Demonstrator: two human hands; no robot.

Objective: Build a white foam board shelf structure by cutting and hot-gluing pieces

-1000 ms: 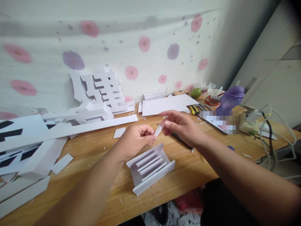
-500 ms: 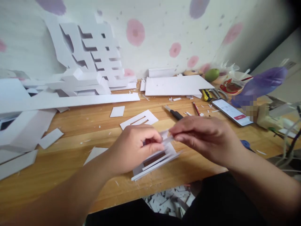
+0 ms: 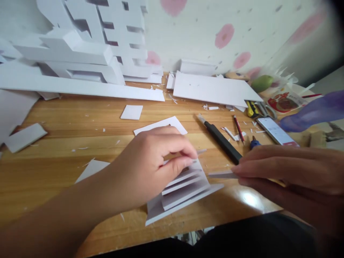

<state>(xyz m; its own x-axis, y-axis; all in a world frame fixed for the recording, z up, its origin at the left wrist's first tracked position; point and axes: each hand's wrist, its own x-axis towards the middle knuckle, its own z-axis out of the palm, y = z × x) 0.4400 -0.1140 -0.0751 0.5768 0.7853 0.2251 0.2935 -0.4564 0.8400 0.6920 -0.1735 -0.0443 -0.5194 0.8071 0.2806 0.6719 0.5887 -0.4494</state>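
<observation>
My left hand [image 3: 161, 161] is over a small white foam-board piece [image 3: 185, 190] with raised parallel strips. Its thumb and forefinger pinch a thin white strip [image 3: 201, 151], whose end pokes out past the fingertips. At the right, my right hand [image 3: 285, 172] is closed on another thin pale strip [image 3: 221, 175], pointing left. Behind my left hand lies a flat white piece [image 3: 172, 122], partly covered. A black craft knife [image 3: 223, 143] lies on the wooden table between the hands.
A large white cut-out structure [image 3: 80, 53] stands at the back left. A white board [image 3: 212, 89], yellow cutter [image 3: 252, 108], scissors [image 3: 266, 109], red pencil [image 3: 238, 129], blue-capped item [image 3: 254, 143] and phone [image 3: 276, 132] lie farther back and right. White scraps are scattered about.
My hands have parted; the right one has moved right with a thin strip. My left hand stays above the foam-board piece. The view has shifted closer and lower.
</observation>
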